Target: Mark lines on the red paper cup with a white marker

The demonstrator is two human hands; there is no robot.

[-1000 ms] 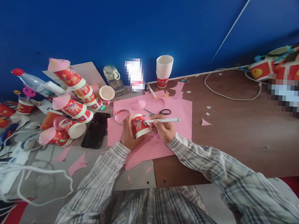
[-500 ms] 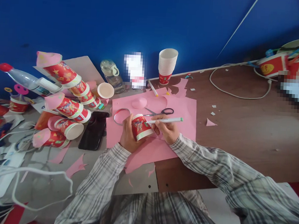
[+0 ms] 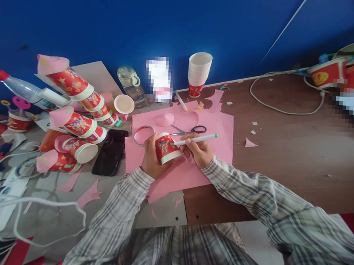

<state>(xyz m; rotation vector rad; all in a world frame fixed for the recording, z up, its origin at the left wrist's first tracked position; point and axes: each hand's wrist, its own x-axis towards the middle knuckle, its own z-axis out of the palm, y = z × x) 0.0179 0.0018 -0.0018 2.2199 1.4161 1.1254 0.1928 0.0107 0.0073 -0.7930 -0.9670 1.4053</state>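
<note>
My left hand [image 3: 151, 159] is wrapped round a red paper cup [image 3: 165, 147] with a printed picture and a white rim, tilted over the pink paper sheet [image 3: 192, 175]. A white marker [image 3: 199, 139] with a green end is pinched in my right hand [image 3: 202, 152]; its tip is at the cup's right side. Just beyond the hands lie scissors [image 3: 198, 129] with black handles, a roll of clear tape [image 3: 143, 135] and a pink paper cone [image 3: 165, 119].
A stack of paper cups [image 3: 199, 74] stands by the blue wall. To the left are a black phone [image 3: 110, 152], cup rockets with pink tips [image 3: 78, 124], a water bottle [image 3: 132, 85] and white cables [image 3: 49, 202]. Paper scraps [image 3: 250, 143] lie on the right.
The view has shifted slightly. Both hands keep their hold, with the marker tip still at the cup and the marker's angle slightly changed.
</note>
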